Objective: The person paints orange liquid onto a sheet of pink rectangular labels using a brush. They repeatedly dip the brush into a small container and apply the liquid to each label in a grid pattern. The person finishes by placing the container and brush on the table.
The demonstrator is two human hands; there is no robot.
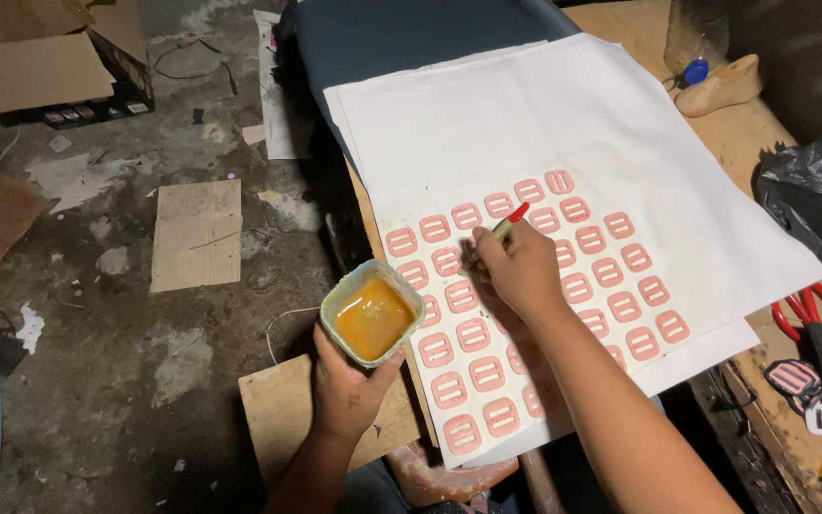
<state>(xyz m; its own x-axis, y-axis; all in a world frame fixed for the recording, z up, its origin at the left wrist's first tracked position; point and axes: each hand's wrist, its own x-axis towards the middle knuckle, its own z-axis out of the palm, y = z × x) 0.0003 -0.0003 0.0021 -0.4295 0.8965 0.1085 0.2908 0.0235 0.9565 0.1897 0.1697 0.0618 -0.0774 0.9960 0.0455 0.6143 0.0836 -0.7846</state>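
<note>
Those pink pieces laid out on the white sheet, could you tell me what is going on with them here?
A person is working over rows of pink slotted pieces laid on a white sheet on a wooden table. The left hand holds a small tub of orange-yellow liquid just off the sheet's edge. The right hand holds a red-tipped brush in a pen-like grip, its working end down on the pieces in the upper rows. Red scissors lie to the right.
</note>
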